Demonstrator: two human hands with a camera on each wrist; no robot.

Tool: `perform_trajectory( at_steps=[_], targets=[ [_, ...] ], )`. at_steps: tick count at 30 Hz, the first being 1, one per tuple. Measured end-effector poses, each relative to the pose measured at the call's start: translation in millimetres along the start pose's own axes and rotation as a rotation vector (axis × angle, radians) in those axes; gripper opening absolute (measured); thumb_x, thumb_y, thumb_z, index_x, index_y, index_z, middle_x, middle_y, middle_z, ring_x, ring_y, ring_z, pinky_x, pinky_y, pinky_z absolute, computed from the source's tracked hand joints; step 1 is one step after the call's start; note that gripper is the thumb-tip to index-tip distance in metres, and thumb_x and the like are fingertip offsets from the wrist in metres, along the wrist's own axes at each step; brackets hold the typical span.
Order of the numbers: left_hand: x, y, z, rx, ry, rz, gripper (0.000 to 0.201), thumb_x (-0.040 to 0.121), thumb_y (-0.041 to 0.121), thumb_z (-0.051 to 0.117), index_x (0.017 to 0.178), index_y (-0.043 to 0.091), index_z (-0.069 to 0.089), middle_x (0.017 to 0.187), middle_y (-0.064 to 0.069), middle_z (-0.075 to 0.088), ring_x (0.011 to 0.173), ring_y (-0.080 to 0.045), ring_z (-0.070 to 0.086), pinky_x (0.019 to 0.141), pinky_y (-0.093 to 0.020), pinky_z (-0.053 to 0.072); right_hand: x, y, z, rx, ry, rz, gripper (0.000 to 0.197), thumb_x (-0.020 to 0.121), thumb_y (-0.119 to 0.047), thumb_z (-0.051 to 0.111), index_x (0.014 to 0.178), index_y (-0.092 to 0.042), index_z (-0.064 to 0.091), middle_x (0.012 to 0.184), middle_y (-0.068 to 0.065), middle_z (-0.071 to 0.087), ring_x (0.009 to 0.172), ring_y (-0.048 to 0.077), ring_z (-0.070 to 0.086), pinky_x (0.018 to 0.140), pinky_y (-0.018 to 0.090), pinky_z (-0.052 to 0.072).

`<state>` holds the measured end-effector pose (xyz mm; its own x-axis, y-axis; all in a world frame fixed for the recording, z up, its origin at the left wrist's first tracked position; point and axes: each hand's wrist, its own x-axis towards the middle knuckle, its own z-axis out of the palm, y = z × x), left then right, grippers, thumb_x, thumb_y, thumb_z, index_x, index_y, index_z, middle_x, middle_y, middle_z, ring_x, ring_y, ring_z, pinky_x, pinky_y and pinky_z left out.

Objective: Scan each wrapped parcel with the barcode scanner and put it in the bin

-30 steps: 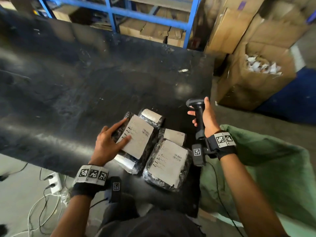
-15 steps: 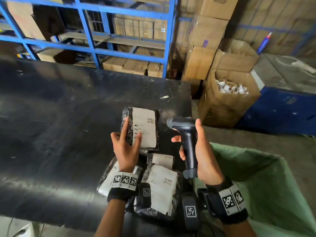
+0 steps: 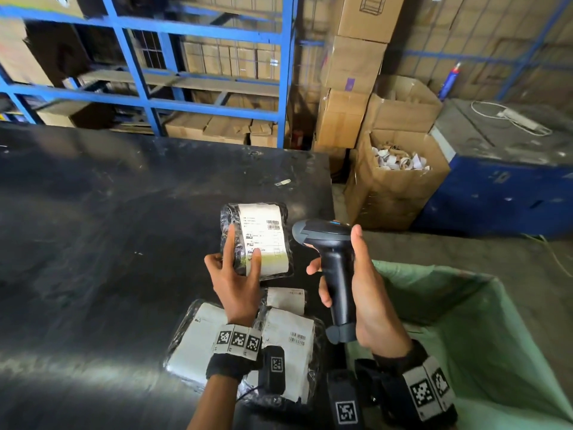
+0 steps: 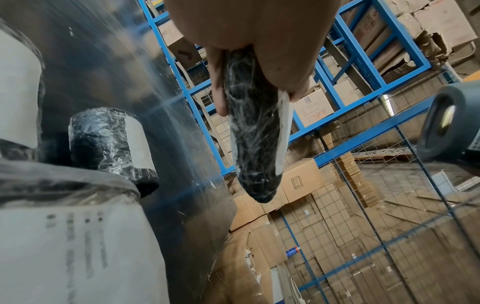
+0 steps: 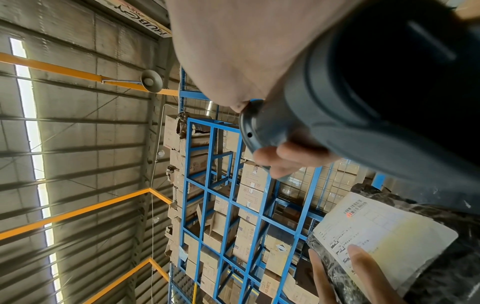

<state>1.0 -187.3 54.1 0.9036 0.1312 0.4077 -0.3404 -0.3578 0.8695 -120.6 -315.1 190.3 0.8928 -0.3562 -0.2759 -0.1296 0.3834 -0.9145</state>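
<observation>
My left hand [image 3: 238, 274] holds a black wrapped parcel [image 3: 263, 231] with a white label up above the black table [image 3: 108, 228], thumb on the label and fingers behind. In the left wrist view the parcel [image 4: 255, 131] shows edge-on. My right hand [image 3: 356, 283] grips the handle of the grey barcode scanner [image 3: 328, 243], its head pointing left at the label. The right wrist view shows a red spot on the label's barcode [image 5: 355, 207]. Three more wrapped parcels [image 3: 288, 346] lie on the table below my left wrist. The green bin [image 3: 483, 330] stands open at the right.
An open cardboard box [image 3: 393, 181] of paper scraps stands beyond the table's right end, next to a blue cabinet [image 3: 502, 187]. Blue shelving [image 3: 201, 66] with cartons lines the back. A small scrap [image 3: 282, 182] lies near the table's far edge.
My left hand has lifted the parcel off the pile and turned its label upright. My right hand has brought the scanner in closer, aimed at the label.
</observation>
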Motion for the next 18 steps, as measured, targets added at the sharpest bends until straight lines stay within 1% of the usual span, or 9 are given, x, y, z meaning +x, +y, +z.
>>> perform_trajectory(
  at_steps=[2,5,6,8,9,11,12,15,18],
  targets=[
    [1.0,-1.7,1.2,0.005,0.002,-0.002,0.070,0.083,0.022,0.082,0.146,0.029,0.052,0.100,-0.007,0.041,0.078,-0.006,0.040,0.074,-0.010,0.037,0.5,-0.3,-0.7,-0.002,-0.003,-0.005,0.071,0.093,-0.066,0.026,0.120,-0.014,0.065,0.077,0.011,0.066,0.036,0.014,0.048,0.035,0.020,0.036],
    [1.5,-3.0,1.3,0.006,-0.002,0.007,0.069,0.084,0.024,0.081,0.146,0.030,0.052,0.100,-0.007,0.041,0.078,-0.011,0.044,0.073,-0.004,0.037,3.4,1.1,-1.5,-0.014,-0.014,-0.026,0.076,0.088,-0.070,0.027,0.118,-0.014,0.067,0.077,0.012,0.066,0.036,0.015,0.048,0.035,0.020,0.037],
    [1.3,-3.4,0.6,0.012,-0.003,0.006,0.069,0.084,0.025,0.081,0.146,0.030,0.052,0.101,-0.007,0.041,0.079,-0.011,0.045,0.074,-0.008,0.038,4.5,2.1,-1.8,-0.016,-0.016,-0.028,0.076,0.087,-0.071,0.028,0.117,-0.014,0.068,0.077,0.012,0.067,0.036,0.015,0.048,0.035,0.020,0.037],
    [0.8,-4.6,-0.7,0.031,-0.003,0.001,0.069,0.084,0.027,0.081,0.146,0.030,0.051,0.101,-0.006,0.041,0.082,-0.014,0.048,0.075,-0.021,0.042,6.1,4.3,-2.4,-0.016,-0.018,-0.027,0.076,0.087,-0.071,0.028,0.115,-0.014,0.070,0.077,0.013,0.067,0.036,0.016,0.048,0.035,0.021,0.036],
    [0.0,-5.2,-1.8,0.037,-0.004,0.000,0.069,0.084,0.027,0.081,0.146,0.030,0.051,0.101,-0.006,0.042,0.082,-0.015,0.049,0.075,-0.024,0.043,6.3,5.1,-2.6,-0.018,-0.016,-0.025,0.075,0.089,-0.070,0.027,0.114,-0.014,0.070,0.077,0.013,0.067,0.037,0.016,0.048,0.036,0.022,0.036],
    [-1.3,-7.2,-4.0,0.041,-0.006,0.005,0.069,0.084,0.028,0.081,0.146,0.030,0.052,0.101,-0.007,0.042,0.081,-0.019,0.051,0.074,-0.025,0.044,7.9,7.3,-3.2,-0.027,-0.005,-0.030,0.072,0.093,-0.068,0.025,0.115,-0.015,0.069,0.080,0.014,0.068,0.037,0.017,0.049,0.036,0.022,0.036],
    [-1.6,-8.1,-5.4,0.040,-0.006,0.009,0.069,0.084,0.028,0.081,0.146,0.030,0.052,0.100,-0.007,0.042,0.081,-0.019,0.051,0.073,-0.022,0.044,9.1,8.0,-3.8,-0.031,0.005,-0.035,0.071,0.095,-0.066,0.025,0.116,-0.015,0.068,0.082,0.016,0.068,0.037,0.017,0.049,0.036,0.022,0.037],
    [-1.1,-11.0,-11.2,0.033,-0.001,0.018,0.068,0.083,0.026,0.082,0.145,0.028,0.053,0.099,-0.008,0.041,0.080,-0.015,0.048,0.073,-0.003,0.037,18.6,12.9,-8.3,-0.024,0.036,-0.035,0.066,0.098,-0.061,0.023,0.122,-0.013,0.062,0.086,0.020,0.069,0.033,0.017,0.050,0.032,0.020,0.037],
    [-0.4,-16.5,-18.8,0.037,0.001,0.035,0.068,0.083,0.023,0.082,0.145,0.024,0.053,0.098,-0.009,0.040,0.080,-0.017,0.046,0.075,0.003,0.035,37.4,27.9,-19.8,-0.072,0.123,-0.056,0.064,0.098,-0.062,0.024,0.134,-0.017,0.051,0.092,0.022,0.072,0.034,0.018,0.052,0.032,0.021,0.038]
  ],
)
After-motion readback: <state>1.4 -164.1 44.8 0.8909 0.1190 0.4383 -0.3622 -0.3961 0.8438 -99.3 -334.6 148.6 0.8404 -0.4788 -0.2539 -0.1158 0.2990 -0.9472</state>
